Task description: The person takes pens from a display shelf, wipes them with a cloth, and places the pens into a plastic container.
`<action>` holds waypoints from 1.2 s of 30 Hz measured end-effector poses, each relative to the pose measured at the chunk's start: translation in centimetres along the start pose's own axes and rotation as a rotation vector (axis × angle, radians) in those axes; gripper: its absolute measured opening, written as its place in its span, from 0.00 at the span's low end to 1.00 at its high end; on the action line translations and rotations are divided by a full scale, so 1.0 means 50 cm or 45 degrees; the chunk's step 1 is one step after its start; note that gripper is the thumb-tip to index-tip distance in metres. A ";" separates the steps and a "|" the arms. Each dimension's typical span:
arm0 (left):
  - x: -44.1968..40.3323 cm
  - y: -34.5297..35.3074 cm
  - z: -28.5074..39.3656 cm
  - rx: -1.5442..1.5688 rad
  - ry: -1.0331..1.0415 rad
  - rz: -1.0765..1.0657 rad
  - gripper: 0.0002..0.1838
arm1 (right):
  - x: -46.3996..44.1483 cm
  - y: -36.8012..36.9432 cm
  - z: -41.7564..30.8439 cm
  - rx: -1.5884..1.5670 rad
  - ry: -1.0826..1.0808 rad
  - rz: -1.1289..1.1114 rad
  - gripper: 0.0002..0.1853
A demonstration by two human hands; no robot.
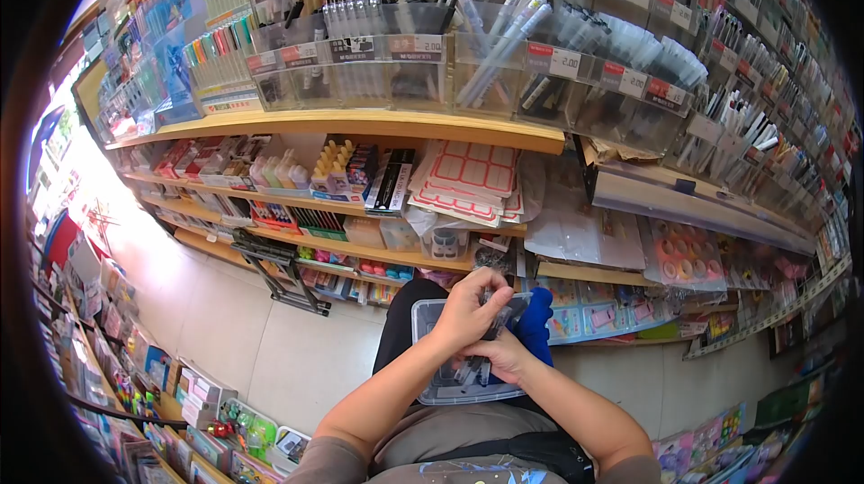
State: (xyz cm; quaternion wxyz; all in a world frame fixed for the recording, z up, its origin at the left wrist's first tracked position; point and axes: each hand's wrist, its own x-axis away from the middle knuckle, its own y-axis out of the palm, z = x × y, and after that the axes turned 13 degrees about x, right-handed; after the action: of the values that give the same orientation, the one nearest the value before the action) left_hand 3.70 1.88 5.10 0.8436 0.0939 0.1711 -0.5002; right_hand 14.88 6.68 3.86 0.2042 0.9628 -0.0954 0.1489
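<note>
The left hand (471, 308), fingers bent, is closing around a dark, see-through plastic bundle (515, 308). The right hand (504, 358) is cupping beneath, its grip escaping me. A clear, rectangular plastic box (430, 315) is resting below on the black-trousered lap (396, 324).

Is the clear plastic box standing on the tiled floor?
No, the clear plastic box sits on the person's lap, with the left hand and the right hand over it.
</note>
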 end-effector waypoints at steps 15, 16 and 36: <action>0.040 0.011 0.004 0.631 -0.635 -0.403 0.34 | 0.001 -0.029 -0.101 0.112 -0.864 0.613 0.06; 0.037 0.012 0.020 0.622 -0.718 -0.395 0.32 | 0.007 -0.025 -0.108 0.162 -0.833 0.621 0.06; 0.097 -0.011 0.072 0.540 -0.772 -0.420 0.09 | 0.055 -0.013 -0.134 -0.112 -0.532 0.182 0.19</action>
State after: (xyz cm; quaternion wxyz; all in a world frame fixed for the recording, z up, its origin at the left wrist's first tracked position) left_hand 6.08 -3.52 6.57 0.7260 0.0853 -0.1798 -0.6583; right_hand 15.94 9.74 10.35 0.2108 0.9537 -0.2100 -0.0441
